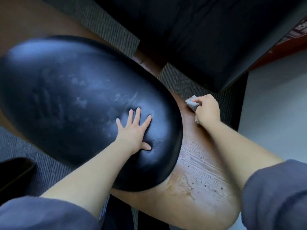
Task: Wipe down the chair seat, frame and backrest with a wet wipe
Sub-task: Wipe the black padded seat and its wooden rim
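A chair with a black padded cushion (pixel 74 105) and a brown wooden frame (pixel 199 171) fills the view from above. The cushion shows pale smears and a handprint. My left hand (pixel 134 130) lies flat on the cushion near its right edge, fingers spread. My right hand (pixel 207 110) is shut on a crumpled grey wipe (pixel 191 102) and presses it against the wooden frame just right of the cushion. The wood nearer me looks worn, with dark specks.
A second black-seated chair (pixel 191 35) stands just beyond, with a dark wooden leg (pixel 149 58) close to the cushion. Grey striped carpet (pixel 176 78) shows between them. A pale floor area (pixel 274 97) lies to the right. A dark object (pixel 15 173) sits at lower left.
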{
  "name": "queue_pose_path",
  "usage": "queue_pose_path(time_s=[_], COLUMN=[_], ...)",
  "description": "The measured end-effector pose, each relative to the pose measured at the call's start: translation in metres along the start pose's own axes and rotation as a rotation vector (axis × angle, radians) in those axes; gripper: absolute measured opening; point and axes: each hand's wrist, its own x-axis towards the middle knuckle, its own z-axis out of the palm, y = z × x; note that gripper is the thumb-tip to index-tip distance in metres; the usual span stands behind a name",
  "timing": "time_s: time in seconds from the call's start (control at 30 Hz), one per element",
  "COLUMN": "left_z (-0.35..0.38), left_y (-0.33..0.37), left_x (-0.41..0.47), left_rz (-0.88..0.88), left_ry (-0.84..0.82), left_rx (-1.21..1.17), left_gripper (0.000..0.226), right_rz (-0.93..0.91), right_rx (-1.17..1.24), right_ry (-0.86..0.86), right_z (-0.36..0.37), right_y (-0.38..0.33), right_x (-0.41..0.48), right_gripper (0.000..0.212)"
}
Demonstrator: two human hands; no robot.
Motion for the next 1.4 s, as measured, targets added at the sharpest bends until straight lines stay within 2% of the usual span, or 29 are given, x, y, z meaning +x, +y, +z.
queue_pose_path(time_s=[0.2, 0.4, 0.5, 0.57, 0.63, 0.7, 0.77, 0.87, 0.97, 1.07, 1.13, 1.2, 1.3, 1.4], left_z=[0.005, 0.012, 0.01, 0.008, 0.007, 0.006, 0.006, 0.008, 0.008, 0.008, 0.011, 0.019, 0.046, 0.071], left_y=[0.004, 0.001, 0.002, 0.002, 0.003, 0.004, 0.003, 0.001, -0.001, 0.002, 0.003, -0.002, -0.019, -0.04], left_x=[0.013, 0.016, 0.016, 0.014, 0.012, 0.012, 0.011, 0.011, 0.009, -0.002, -0.014, -0.03, -0.055, -0.075], left_rz=[-0.056, -0.064, -0.064, -0.072, -0.078, -0.08, -0.077, -0.068, -0.066, -0.08, -0.102, -0.097, -0.072, -0.086], left_ry=[-0.045, -0.017, -0.017, -0.02, -0.023, -0.018, -0.01, 0.008, 0.051, 0.093, 0.139, 0.188, 0.252, 0.286], left_rx=[0.074, 0.086, 0.082, 0.078, 0.082, 0.083, 0.077, 0.057, 0.024, 0.012, -0.044, -0.076, -0.051, -0.047], left_gripper=[0.116, 0.118, 0.118, 0.118, 0.118, 0.118, 0.117, 0.117, 0.117, 0.114, 0.109, 0.104, 0.1, 0.096], right_rz=[-0.196, -0.419, -0.444, -0.562, -0.746, -0.816, -0.72, -0.543, -0.425, -0.447, -0.532, -0.593, -0.416, -0.298], right_rx=[0.051, -0.09, -0.149, -0.185, -0.111, -0.128, -0.206, -0.249, -0.24, -0.186, -0.135, -0.211, -0.3, -0.269], right_ry=[0.02, -0.057, -0.105, -0.108, -0.112, -0.198, -0.243, -0.161, -0.122, -0.123, -0.229, -0.287, -0.181, -0.074], right_z=[0.034, 0.057, 0.044, 0.026, 0.006, -0.007, -0.008, 0.008, 0.02, 0.016, 0.002, -0.01, -0.009, 0.011], right_y=[-0.038, -0.037, -0.019, -0.007, 0.009, 0.025, 0.029, 0.013, 0.007, 0.02, 0.029, 0.03, 0.019, 0.006], right_x=[0.042, 0.068, 0.053, 0.025, -0.013, -0.041, -0.035, -0.006, -0.018, -0.089, -0.127, -0.125, -0.106, -0.145], right_gripper=[0.028, 0.034, 0.029, 0.024, 0.021, 0.022, 0.024, 0.024, 0.018, 0.02, 0.022, 0.02, 0.025, 0.02])
